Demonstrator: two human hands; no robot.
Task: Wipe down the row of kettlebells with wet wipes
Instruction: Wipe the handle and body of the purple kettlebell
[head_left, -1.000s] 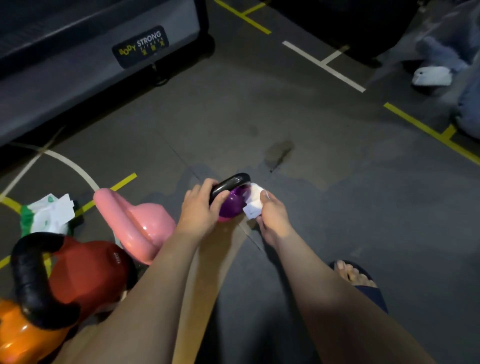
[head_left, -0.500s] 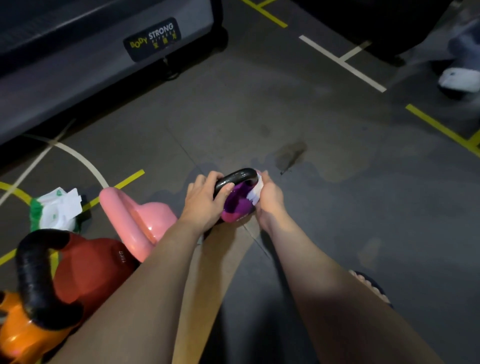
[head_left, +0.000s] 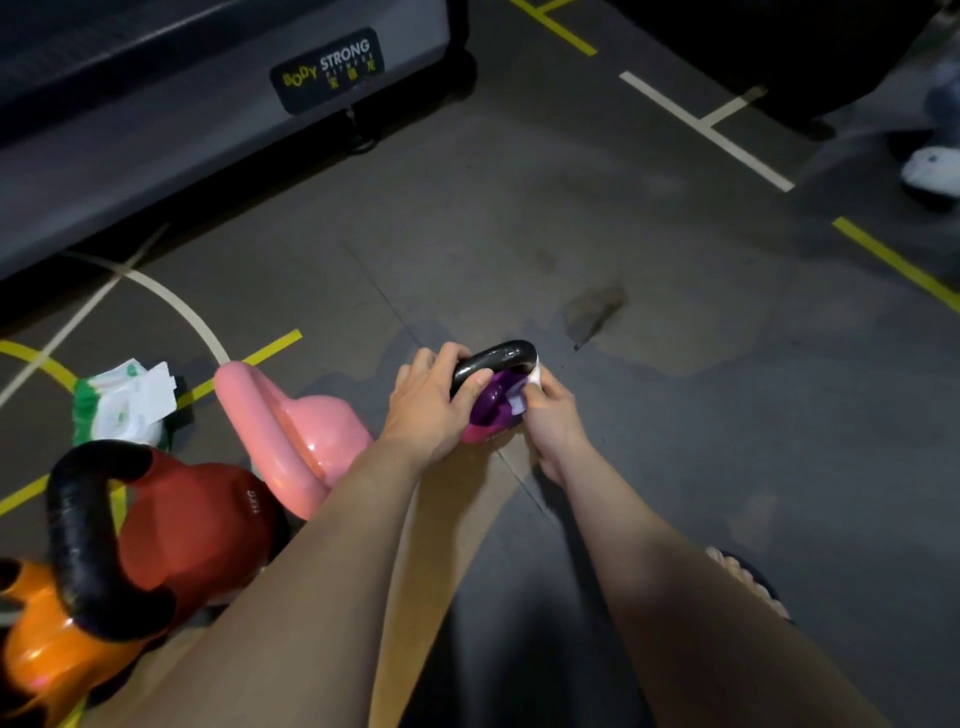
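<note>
A small purple kettlebell (head_left: 491, 410) with a black handle (head_left: 496, 358) stands on the grey floor. My left hand (head_left: 428, 402) grips the left end of its handle. A white wet wipe (head_left: 524, 389) is pinched in my right hand (head_left: 553, 410) and pressed against the bell's right side, below the handle. To the left stand a pink kettlebell (head_left: 306, 436), a red kettlebell (head_left: 192, 519) with a black handle, and an orange kettlebell (head_left: 47, 649) at the lower left corner.
A green and white wet wipe pack (head_left: 124, 405) lies on the floor behind the pink kettlebell. A grey machine base (head_left: 171, 130) labelled BODY STRONG fills the upper left. Another person's white shoe (head_left: 932, 171) is at the right edge. My sandalled foot (head_left: 748, 577) shows lower right.
My right hand has slid the wipe from the outer right side of the purple kettlebell up and in toward the handle base. My left hand has kept its grip.
</note>
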